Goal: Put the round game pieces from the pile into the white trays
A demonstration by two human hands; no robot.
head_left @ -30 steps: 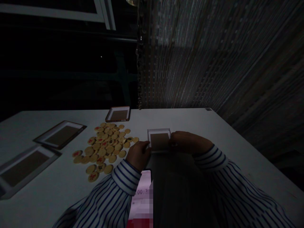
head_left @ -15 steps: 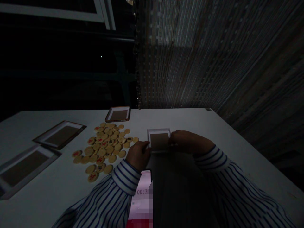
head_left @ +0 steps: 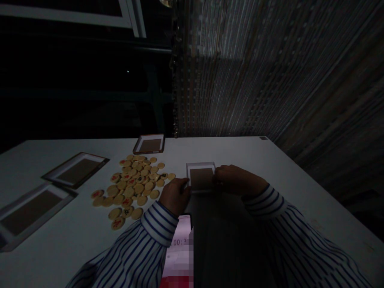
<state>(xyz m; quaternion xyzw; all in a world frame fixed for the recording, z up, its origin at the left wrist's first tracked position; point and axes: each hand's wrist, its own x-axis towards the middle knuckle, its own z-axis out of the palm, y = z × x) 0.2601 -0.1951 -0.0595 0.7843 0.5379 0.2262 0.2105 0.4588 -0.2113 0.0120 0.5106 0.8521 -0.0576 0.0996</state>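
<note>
A small open box with white walls and a brown bottom (head_left: 201,179) lies on the white table between my hands. At its left wall is my left hand (head_left: 176,195), thumb and fingers pinched on the edge. My right hand (head_left: 234,179) has its fingers curled closed around the right wall. Left of the box spreads a pile of round wooden pieces (head_left: 138,189), some with red or black characters. The fingertips of my right hand are dark and hard to make out.
Another open box (head_left: 149,144) stands behind the pile. Two more open boxes (head_left: 78,169) (head_left: 33,212) lie at the left. A lit phone (head_left: 180,252) is below my left wrist. A beaded curtain hangs behind the table.
My right forearm and sleeve have shifted slightly to the left. The hands keep the same places at the box.
</note>
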